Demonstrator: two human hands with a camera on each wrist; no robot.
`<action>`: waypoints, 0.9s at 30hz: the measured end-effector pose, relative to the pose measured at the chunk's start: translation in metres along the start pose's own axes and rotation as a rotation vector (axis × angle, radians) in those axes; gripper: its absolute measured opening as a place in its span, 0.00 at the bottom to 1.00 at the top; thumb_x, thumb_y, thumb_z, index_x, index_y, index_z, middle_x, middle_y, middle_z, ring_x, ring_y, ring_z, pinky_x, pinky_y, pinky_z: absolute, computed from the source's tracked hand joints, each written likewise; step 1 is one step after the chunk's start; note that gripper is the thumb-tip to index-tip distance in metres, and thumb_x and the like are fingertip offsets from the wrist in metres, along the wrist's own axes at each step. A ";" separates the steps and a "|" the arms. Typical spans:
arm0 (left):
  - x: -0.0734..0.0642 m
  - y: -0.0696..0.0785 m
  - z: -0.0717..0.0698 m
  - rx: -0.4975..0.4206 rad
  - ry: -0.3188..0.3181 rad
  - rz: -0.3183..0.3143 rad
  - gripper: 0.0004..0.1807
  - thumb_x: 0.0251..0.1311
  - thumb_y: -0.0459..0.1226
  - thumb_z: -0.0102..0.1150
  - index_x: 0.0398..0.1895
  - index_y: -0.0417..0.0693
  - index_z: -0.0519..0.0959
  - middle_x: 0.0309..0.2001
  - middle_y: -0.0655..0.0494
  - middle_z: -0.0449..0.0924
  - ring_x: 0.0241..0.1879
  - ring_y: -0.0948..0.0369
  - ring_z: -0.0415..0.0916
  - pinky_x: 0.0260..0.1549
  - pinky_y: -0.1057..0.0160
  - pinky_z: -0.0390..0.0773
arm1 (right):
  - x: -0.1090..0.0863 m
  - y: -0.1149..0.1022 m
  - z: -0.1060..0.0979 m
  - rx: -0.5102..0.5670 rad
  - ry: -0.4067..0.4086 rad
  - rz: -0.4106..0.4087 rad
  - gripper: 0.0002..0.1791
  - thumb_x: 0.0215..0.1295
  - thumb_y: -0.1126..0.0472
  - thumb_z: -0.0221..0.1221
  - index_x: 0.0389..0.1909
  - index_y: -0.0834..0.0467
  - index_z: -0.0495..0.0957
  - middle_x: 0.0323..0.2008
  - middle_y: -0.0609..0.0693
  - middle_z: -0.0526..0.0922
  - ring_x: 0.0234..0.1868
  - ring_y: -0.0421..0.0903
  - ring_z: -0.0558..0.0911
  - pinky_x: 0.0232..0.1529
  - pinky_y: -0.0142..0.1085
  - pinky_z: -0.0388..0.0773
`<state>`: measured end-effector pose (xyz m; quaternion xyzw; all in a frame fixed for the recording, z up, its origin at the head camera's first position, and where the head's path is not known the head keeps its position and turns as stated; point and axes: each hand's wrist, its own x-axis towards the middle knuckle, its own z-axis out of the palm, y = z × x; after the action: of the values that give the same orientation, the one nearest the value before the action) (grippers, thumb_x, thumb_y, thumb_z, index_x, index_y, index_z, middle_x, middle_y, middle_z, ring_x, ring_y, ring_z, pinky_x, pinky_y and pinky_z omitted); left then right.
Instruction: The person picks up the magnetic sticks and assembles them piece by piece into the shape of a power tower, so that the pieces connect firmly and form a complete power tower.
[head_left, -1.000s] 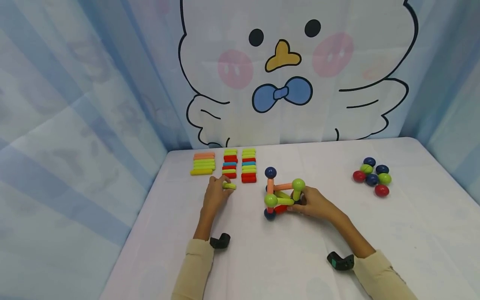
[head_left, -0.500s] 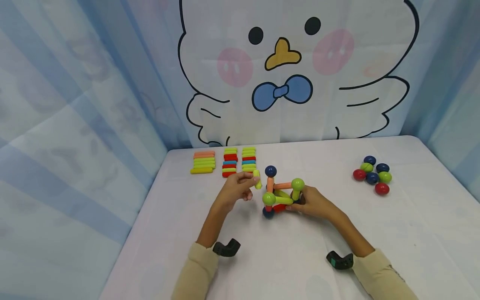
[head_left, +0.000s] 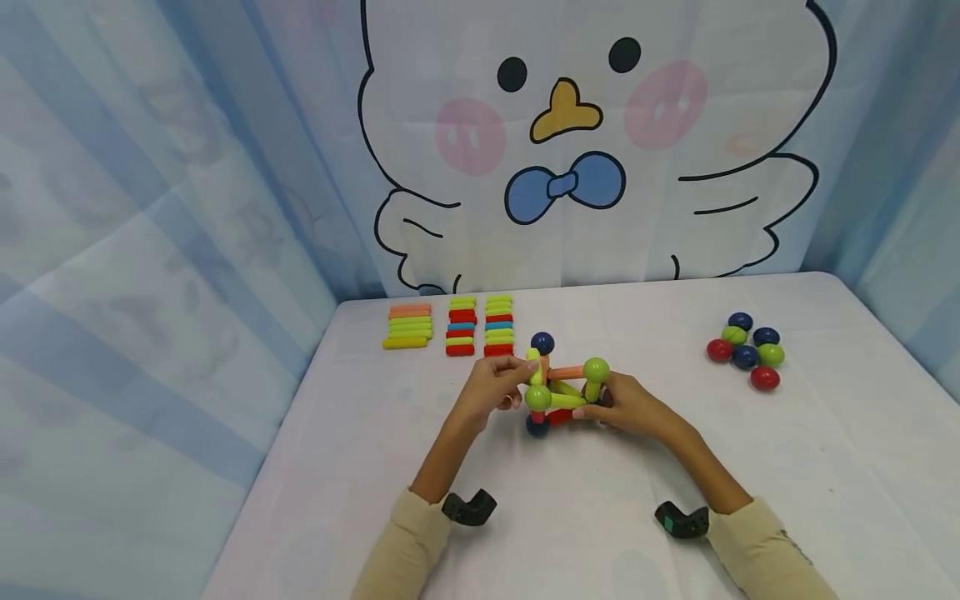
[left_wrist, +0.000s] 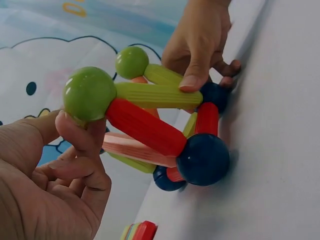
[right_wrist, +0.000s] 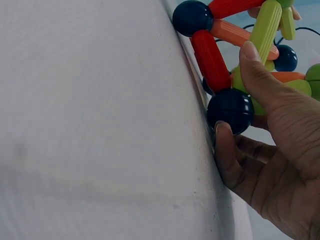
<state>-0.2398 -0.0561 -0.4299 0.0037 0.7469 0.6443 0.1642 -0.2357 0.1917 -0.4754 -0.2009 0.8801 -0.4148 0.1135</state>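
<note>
Frame (head_left: 567, 401) at mid table (head_left: 570, 517) is gripped low at its right blue ball (right_wrist: 231, 111) by the right hand (head_left: 633, 406), presumably for steadiness; a green rod (head_left: 536, 372) is pinched by the left hand (head_left: 491, 390) at the near-left green ball (head_left: 537, 397), seemingly to leave its lower end free.

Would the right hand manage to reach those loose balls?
Probably yes: nothing stands between the right hand and the loose balls, though it would first have to release the stick frame.
</note>
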 end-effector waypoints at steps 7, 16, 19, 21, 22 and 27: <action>0.006 -0.004 0.009 0.038 0.089 -0.040 0.23 0.58 0.56 0.64 0.43 0.48 0.84 0.31 0.55 0.78 0.23 0.61 0.71 0.24 0.70 0.72 | 0.001 0.002 0.001 0.008 -0.001 -0.008 0.22 0.60 0.48 0.66 0.45 0.60 0.74 0.22 0.48 0.75 0.18 0.43 0.74 0.21 0.34 0.74; 0.006 -0.005 0.008 0.055 0.104 -0.020 0.25 0.59 0.58 0.61 0.44 0.47 0.84 0.33 0.54 0.78 0.24 0.61 0.71 0.24 0.71 0.72 | 0.001 0.001 0.000 -0.005 -0.012 -0.016 0.23 0.59 0.47 0.67 0.45 0.59 0.73 0.20 0.48 0.74 0.17 0.42 0.73 0.20 0.33 0.73; 0.007 -0.007 0.006 0.073 0.107 0.007 0.25 0.62 0.58 0.58 0.44 0.47 0.84 0.34 0.54 0.80 0.23 0.61 0.72 0.23 0.71 0.71 | 0.001 0.001 0.000 -0.016 -0.006 -0.026 0.23 0.58 0.47 0.67 0.44 0.59 0.74 0.20 0.48 0.74 0.16 0.42 0.73 0.20 0.33 0.74; 0.008 -0.007 0.003 0.093 0.116 0.033 0.24 0.65 0.57 0.55 0.44 0.47 0.83 0.34 0.54 0.82 0.21 0.61 0.72 0.23 0.71 0.71 | 0.001 0.002 0.000 -0.023 0.001 -0.031 0.23 0.58 0.47 0.68 0.44 0.59 0.74 0.20 0.47 0.75 0.16 0.41 0.73 0.20 0.33 0.74; 0.009 -0.008 0.001 0.107 0.128 0.048 0.23 0.66 0.56 0.54 0.43 0.47 0.83 0.34 0.53 0.83 0.21 0.61 0.72 0.23 0.71 0.70 | 0.001 0.002 0.001 -0.022 0.006 -0.031 0.23 0.57 0.47 0.69 0.44 0.59 0.74 0.20 0.47 0.75 0.16 0.41 0.73 0.20 0.33 0.74; 0.017 -0.019 -0.019 0.268 0.265 0.097 0.14 0.68 0.47 0.56 0.42 0.48 0.81 0.34 0.53 0.85 0.28 0.59 0.76 0.29 0.69 0.76 | 0.002 0.003 0.002 -0.028 0.019 -0.033 0.23 0.54 0.48 0.71 0.43 0.58 0.77 0.21 0.46 0.76 0.18 0.41 0.74 0.21 0.32 0.75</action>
<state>-0.2570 -0.0735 -0.4499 -0.0231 0.8401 0.5411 0.0311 -0.2373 0.1916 -0.4788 -0.2131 0.8835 -0.4061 0.0957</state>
